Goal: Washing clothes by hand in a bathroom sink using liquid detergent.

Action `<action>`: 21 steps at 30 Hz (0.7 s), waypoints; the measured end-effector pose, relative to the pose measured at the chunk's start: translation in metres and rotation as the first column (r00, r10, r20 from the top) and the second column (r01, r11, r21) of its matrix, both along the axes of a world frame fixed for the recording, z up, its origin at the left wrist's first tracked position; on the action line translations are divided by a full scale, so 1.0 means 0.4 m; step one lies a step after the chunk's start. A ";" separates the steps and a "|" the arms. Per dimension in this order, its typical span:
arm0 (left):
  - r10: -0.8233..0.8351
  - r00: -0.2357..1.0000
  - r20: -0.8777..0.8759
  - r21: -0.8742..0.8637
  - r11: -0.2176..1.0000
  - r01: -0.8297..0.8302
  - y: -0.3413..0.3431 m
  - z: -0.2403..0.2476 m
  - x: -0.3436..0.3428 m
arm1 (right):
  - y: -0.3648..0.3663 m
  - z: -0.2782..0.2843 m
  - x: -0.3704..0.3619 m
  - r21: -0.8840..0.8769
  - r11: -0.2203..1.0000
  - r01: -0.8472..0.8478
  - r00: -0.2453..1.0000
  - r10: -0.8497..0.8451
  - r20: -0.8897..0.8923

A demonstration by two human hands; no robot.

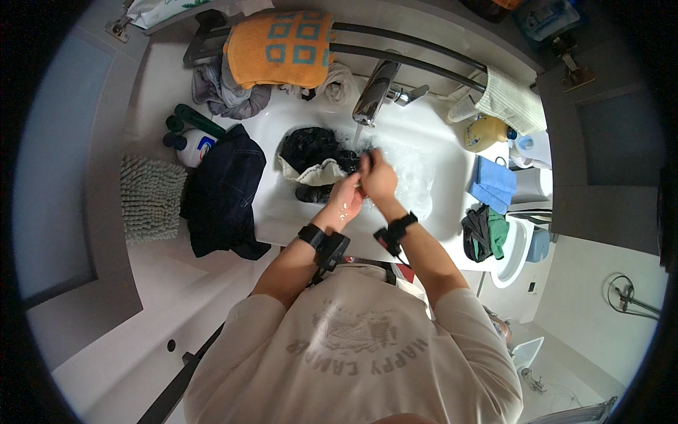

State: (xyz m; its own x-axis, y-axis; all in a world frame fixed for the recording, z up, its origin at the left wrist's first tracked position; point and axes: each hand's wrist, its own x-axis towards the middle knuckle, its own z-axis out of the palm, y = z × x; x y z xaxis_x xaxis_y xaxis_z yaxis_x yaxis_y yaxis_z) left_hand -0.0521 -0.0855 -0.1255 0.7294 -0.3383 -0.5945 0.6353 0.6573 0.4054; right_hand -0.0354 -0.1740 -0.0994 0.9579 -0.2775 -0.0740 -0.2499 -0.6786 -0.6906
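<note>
A wet black garment with a cream-white part [311, 145] lies bunched in the white sink [452, 162], partly in foamy water. My left hand [345, 201], with suds on its wrist, is closed at the garment's right end. Pressed close against it, my right hand [381, 178] has its fingers curled round a dark fold of the same cloth. The fingers are slightly blurred, and the fold between them is mostly hidden. Just above my hands, the chrome faucet [371, 99] runs a thin stream of water. Both wrists wear black straps with small devices.
Dark jeans [229, 191] and bottles, one white [191, 146], lie left of the sink. An orange towel [279, 49] hangs on the dark rail over grey cloths [229, 88]. On the right are a yellow bottle [486, 134], blue cloths [493, 182] and dark and green cloths [484, 233].
</note>
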 end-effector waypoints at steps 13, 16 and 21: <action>-0.061 0.998 -0.015 0.009 0.998 0.061 0.015 -0.009 -0.004 | -0.007 -0.082 0.031 0.196 0.957 0.213 0.974 -0.193 -0.117; 0.021 0.993 -0.115 0.114 0.993 -0.008 0.022 0.042 0.008 | 0.068 -0.039 -0.028 0.190 0.978 0.082 0.991 -0.061 -0.115; -0.026 0.984 -0.175 0.082 0.996 0.040 0.068 0.031 0.016 | 0.067 -0.019 -0.028 0.191 0.979 -0.064 0.987 0.091 -0.134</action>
State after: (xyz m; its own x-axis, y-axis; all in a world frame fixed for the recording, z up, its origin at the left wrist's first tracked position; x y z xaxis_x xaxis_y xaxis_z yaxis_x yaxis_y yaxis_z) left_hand -0.0459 -0.0585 -0.1131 0.6020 -0.3038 -0.7385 0.7216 0.6029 0.3403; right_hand -0.0468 -0.1473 -0.1069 0.9521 -0.1714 -0.2532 -0.3055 -0.5633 -0.7677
